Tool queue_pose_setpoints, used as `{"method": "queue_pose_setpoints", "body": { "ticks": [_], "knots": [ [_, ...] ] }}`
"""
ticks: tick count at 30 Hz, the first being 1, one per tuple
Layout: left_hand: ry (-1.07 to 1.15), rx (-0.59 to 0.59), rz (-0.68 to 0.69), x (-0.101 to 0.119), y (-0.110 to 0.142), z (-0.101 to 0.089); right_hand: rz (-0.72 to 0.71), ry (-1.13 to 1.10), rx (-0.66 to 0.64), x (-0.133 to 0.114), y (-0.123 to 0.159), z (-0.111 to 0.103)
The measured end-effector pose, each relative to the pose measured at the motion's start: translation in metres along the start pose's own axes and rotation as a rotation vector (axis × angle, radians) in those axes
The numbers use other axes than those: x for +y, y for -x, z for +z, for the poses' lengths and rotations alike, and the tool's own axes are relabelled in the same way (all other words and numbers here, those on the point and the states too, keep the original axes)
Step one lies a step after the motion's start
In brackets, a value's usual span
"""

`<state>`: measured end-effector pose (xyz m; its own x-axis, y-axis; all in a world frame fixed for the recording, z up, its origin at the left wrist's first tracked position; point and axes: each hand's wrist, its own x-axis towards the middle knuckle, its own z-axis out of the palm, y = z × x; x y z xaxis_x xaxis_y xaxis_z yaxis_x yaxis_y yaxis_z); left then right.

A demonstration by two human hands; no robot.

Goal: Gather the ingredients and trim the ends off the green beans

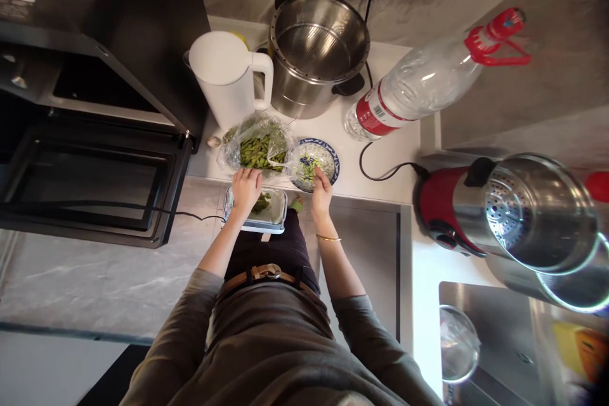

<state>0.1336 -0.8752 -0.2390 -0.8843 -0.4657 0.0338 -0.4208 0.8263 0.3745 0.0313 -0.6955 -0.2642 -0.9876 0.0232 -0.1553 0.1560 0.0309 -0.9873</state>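
A clear plastic bag of green bean pods [255, 149] lies on the white counter. My left hand [246, 190] rests at the bag's near edge, over a white rectangular dish [278, 216] that holds a few pods; what its fingers grip is hidden. My right hand [322, 189] reaches into a blue-patterned bowl [330, 162] with small green pieces, fingers pinched on something there. A gold bangle sits on that wrist.
A white kettle [228, 73] and a steel pot [316, 51] stand behind the bag. A large water bottle [419, 85] lies to the right. A black oven [90, 171] with its door open is at left. A red-and-steel appliance [504, 209] and a sink [490, 342] are at right.
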Motion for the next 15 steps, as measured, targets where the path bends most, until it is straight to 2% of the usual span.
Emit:
{"method": "queue_pose_setpoints", "body": {
  "ticks": [4, 9, 12, 15],
  "knots": [
    [-0.106, -0.041, -0.15, 0.007, -0.036, 0.002, -0.062, 0.025, -0.024, -0.007, 0.02, 0.004],
    [-0.11, -0.079, -0.277, -0.003, -0.044, 0.003, -0.041, 0.0, -0.103, -0.017, 0.047, 0.015],
    [0.038, 0.015, -0.265, -0.01, -0.036, 0.0, 0.014, -0.047, -0.173, -0.025, 0.058, 0.023],
    [0.426, 0.143, -0.222, -0.008, -0.021, -0.006, 0.176, -0.118, -0.303, -0.033, 0.066, 0.032]
  ]
}}
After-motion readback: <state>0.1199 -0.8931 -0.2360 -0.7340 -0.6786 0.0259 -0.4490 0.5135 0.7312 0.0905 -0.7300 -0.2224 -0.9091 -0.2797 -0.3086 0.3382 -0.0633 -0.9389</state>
